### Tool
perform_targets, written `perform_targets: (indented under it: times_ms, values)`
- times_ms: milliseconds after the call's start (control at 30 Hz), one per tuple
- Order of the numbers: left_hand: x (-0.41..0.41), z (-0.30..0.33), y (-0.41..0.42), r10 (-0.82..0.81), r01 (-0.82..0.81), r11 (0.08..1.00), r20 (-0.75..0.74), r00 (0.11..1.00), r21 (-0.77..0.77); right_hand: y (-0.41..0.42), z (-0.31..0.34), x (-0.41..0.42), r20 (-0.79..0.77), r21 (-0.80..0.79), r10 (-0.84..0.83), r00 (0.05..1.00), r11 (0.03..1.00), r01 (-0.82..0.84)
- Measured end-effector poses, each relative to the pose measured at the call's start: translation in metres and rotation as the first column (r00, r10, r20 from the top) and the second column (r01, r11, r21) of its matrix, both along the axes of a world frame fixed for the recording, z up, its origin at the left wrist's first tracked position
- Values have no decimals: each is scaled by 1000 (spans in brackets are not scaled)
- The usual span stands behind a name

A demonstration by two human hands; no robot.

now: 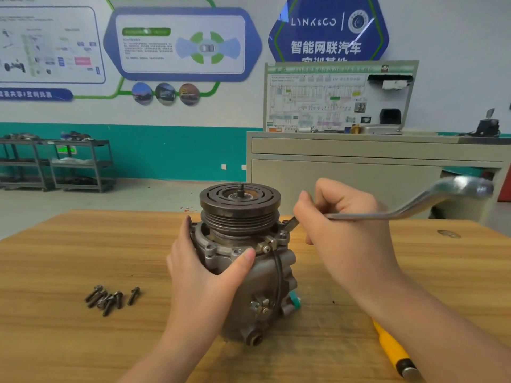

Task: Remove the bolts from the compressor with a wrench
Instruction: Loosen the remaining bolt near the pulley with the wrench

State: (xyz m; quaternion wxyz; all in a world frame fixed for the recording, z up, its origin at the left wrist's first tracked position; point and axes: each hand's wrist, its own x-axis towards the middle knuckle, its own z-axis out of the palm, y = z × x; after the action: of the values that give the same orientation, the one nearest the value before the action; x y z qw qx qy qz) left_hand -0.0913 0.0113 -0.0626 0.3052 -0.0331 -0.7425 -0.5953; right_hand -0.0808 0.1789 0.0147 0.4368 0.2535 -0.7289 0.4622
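Compressor (243, 261) is standing upright on the table (69, 244), pulley end up, near the middle and close to the person. That is likely so the flange bolts around the top are facing up and reachable.

Left hand (201, 269) is wrapping the left side of the body, thumb lying across the front under the flange, fingers curling round the back and out of sight. It is probably bracing the housing against the turning force.

Right hand (340, 222) is clenching around the wrench (409, 205), fingers curled tight on the shaft. The far, free end is sticking out to the right and looks blurred. The working end is sitting at the flange's right edge on a bolt (290, 223); whether it is fully seated, cannot tell.

Six loose bolts (110, 298) are lying in a small pile on the table, left of the compressor and well apart from it, presumably parked out of the way.

A yellow-handled tool (392, 349) is lying on the table beside the right forearm, untouched.
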Motion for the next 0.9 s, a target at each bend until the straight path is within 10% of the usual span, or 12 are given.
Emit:
perform_targets:
  times_ms: [267, 433, 600, 667, 800, 900]
  values:
    - [4, 5, -1, -24, 24, 1000, 0, 1000, 7, -3, -12, -5, -354, 345, 137, 925, 939, -7]
    - [4, 4, -3, -69, 69, 997, 12, 998, 18, 21, -11, -31, 13, -164, 389, 921, 910, -382]
    - [2, 4, -8, -126, 125, 992, 14, 992, 35, 30, -6, -51, 369, -852, 898, 239, 429, -300]
    - [0, 5, -10, -146, 146, 989, 9, 989, 35, 29, -9, -53, 316, -921, 937, 148, 341, -190]
    - [-1, 6, -12, -172, 172, 984, 0, 985, 46, 24, -6, -50, 230, -895, 818, 527, 390, -215]
    - [0, 6, -12, -176, 175, 984, 11, 984, 40, 23, -2, -37, 165, -690, 530, 832, 664, -287]
